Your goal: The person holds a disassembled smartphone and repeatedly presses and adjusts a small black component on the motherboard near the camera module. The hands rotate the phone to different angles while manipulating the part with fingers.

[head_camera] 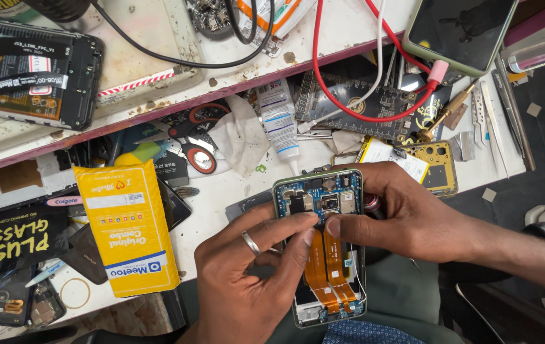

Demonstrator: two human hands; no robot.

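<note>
The opened phone [321, 245] lies with its long axis running almost straight away from the person, the camera end far from the body and the charging end near, tipped a little to the left at the top. Its back cover is off, so the circuit board faces up, and two orange ribbon cables [328, 271] run lengthwise down the lower half.

The left hand [247, 280] comes up from the bottom edge, palm down, wrist bent so that the fingers reach toward the right. A ring sits on one finger. Its thumb and forefinger are pressed close together, their tips on the board just below the camera parts; whether they pinch a small part there cannot be told.

The right hand [406, 216] comes in from the right with the forearm lying level. Its fingers curl over the phone's top right corner and its thumb presses on the board, tip to tip with the left thumb. This hand grips the phone's frame, fingers narrow around the edge.

So the phone sits under both sets of fingertips, its top third between them, its lower half sticking out below the left fingers toward the body.

Beyond the fingers stands a white glue tube [279, 121]; left of the left hand lies a yellow packet [129, 226].
</note>
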